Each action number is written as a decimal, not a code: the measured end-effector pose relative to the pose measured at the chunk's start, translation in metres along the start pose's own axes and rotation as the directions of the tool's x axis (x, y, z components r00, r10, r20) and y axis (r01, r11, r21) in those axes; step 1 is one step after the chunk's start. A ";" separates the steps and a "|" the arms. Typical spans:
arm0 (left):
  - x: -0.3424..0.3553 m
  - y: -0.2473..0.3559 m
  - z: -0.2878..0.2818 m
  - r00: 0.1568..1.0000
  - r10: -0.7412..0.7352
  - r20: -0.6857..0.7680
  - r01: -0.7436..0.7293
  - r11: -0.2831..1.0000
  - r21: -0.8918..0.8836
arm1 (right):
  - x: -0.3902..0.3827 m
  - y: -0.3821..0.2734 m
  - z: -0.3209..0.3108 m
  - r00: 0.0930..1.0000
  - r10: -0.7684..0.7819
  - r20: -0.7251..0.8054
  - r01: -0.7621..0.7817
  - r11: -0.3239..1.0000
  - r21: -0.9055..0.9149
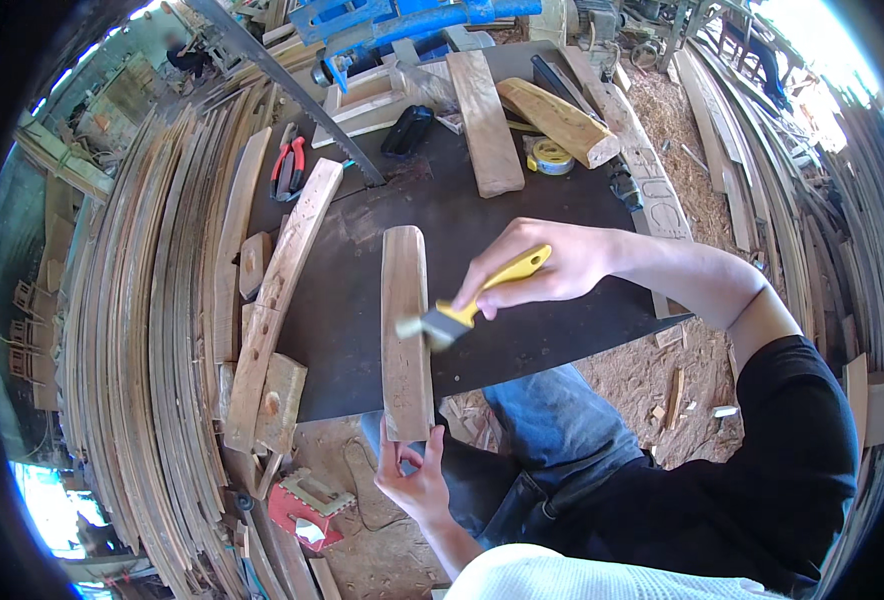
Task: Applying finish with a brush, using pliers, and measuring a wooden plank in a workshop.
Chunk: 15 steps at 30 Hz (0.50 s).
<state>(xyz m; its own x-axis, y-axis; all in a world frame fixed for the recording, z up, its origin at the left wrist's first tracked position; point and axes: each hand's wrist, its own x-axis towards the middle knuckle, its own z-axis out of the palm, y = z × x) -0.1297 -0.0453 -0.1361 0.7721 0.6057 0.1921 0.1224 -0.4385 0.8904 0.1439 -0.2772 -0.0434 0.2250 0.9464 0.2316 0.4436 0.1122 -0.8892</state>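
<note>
The pale bristles of the yellow-handled flat paintbrush [511, 272] are blurred, so whether they touch the long brown wooden slat [405, 285] cannot be told. The slat's underside is out of sight, and the bare right hand [562, 262] hides some of its own fingers. The white textured cloth [582, 580] is cut off by the lower edge, the blue metal machine [392, 28] by the upper. A distant dark-clothed person [190, 62] is too small and blurred to make out.

A: Identify visible markings.
B: Large dark characters mark the long pale board [640, 150] at right. Any print on the yellow tape measure [550, 157] is too small to read.
</note>
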 end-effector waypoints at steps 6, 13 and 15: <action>-0.002 0.004 0.004 1.000 -0.004 -0.017 0.004 1.000 -0.010 | 0.005 -0.005 0.000 0.868 0.071 -0.492 -0.232 0.933 -0.275; 0.005 0.023 0.007 0.975 -0.215 -0.052 0.200 0.957 -0.209 | 0.003 -0.011 0.016 0.994 -0.110 0.017 0.110 0.994 -0.028; 0.005 0.031 0.009 0.952 -0.301 -0.049 0.271 0.910 -0.314 | 0.004 -0.013 0.014 0.974 0.021 -0.228 -0.032 0.999 -0.041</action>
<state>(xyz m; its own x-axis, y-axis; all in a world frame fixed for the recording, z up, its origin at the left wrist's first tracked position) -0.1169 -0.0621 -0.1108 0.6677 0.7416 -0.0645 0.1248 -0.0262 0.9918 0.1270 -0.2705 -0.0363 0.4260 0.8549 0.2963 0.4716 0.0697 -0.8791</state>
